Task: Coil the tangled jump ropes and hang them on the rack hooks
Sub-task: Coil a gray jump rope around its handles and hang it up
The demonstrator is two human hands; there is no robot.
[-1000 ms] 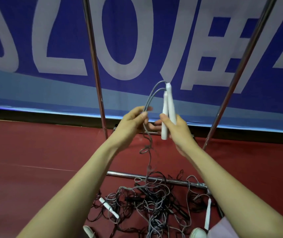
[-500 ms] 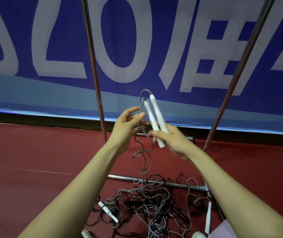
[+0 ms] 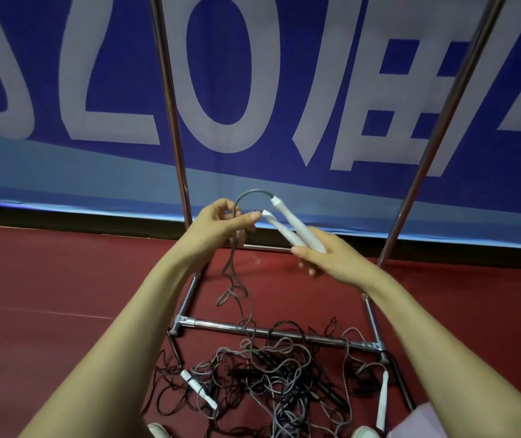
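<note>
Right hand (image 3: pixel 328 263) grips two white handles (image 3: pixel 294 230), their long axis slanting up-left toward the left hand (image 3: pixel 221 229); left hand pinches the grey cord (image 3: pixel 237 279) just beside the handle tips; cord drops straight down into the tangled pile (image 3: pixel 262 374) on the floor, nearer the left.

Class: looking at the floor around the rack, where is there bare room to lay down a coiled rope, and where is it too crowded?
Bare red floor lies left of the rack's base bar, and more inside the frame between that bar and the banner. In front of the bar it is crowded: the tangled ropes and loose white handles cover the floor.
</note>
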